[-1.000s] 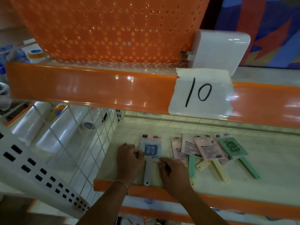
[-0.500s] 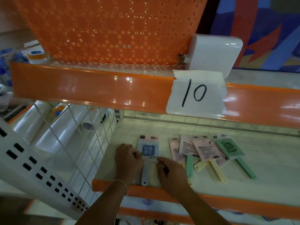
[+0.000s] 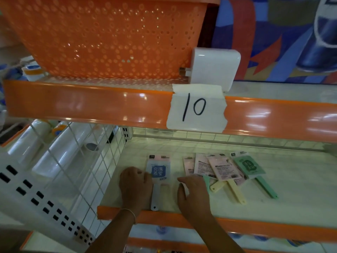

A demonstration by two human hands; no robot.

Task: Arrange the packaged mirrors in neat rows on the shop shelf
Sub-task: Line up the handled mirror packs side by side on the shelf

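Note:
A packaged blue mirror (image 3: 159,172) with a white handle lies upright on the white shelf (image 3: 291,194), left of the others. My left hand (image 3: 135,185) rests beside it, fingertips touching the pack's left edge. My right hand (image 3: 193,192) hovers palm down just right of it, fingers relaxed and spread, holding nothing. Further right lies an overlapping heap of pink packaged mirrors (image 3: 221,169) with cream and green handles. A green packaged mirror (image 3: 249,166) lies tilted at the heap's right end.
An orange shelf lip (image 3: 255,229) runs along the front edge. Overhead, another orange lip bears a paper label "10" (image 3: 197,106) under an orange perforated basket (image 3: 113,37). A white wire divider (image 3: 94,172) closes the left side, with rolls behind it.
My right hand has come off the blue mirror's right edge and shifted right, toward the pink heap. The left hand stays at the pack's left edge.

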